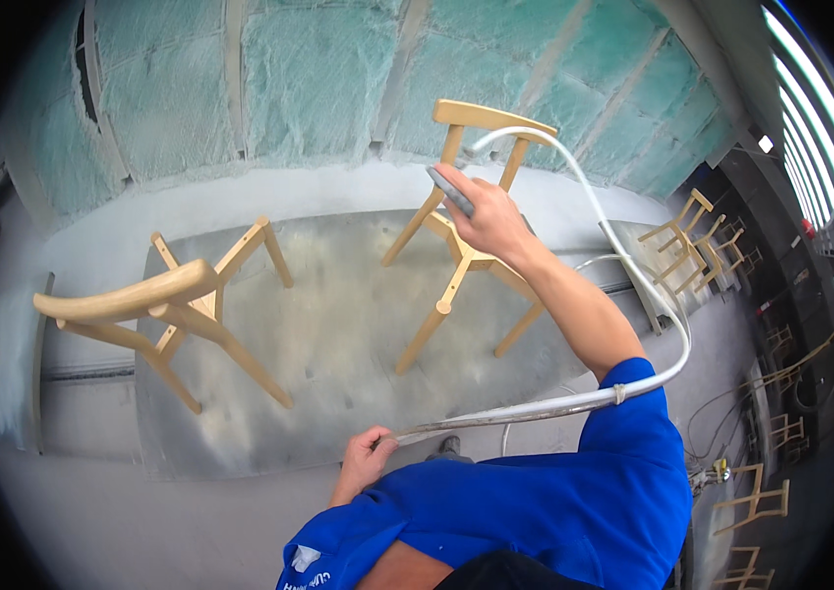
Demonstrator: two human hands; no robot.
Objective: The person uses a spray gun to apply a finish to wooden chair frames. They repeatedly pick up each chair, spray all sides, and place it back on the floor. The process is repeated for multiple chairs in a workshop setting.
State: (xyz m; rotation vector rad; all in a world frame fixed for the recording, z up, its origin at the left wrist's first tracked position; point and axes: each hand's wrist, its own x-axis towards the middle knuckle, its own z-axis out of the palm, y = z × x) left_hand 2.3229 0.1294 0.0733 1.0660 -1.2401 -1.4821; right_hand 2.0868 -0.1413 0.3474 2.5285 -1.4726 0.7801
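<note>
My right hand is raised and closed around a grey spray gun, its fingers covering much of it. It is in front of a pale wooden chair frame with a curved top rail and no seat. A white hose loops from near that hand over the right arm and is tied with a band by the blue sleeve. Low in the middle, my left hand is closed on the hose's darker, dirty stretch. A second seatless chair frame stands at the left, apart from both hands.
Both chair frames stand on a worn grey board. Behind is a wall of greenish filter panels. More wooden chair frames are at the far right and lower right. Cables trail there. My shoe shows beyond the blue shirt.
</note>
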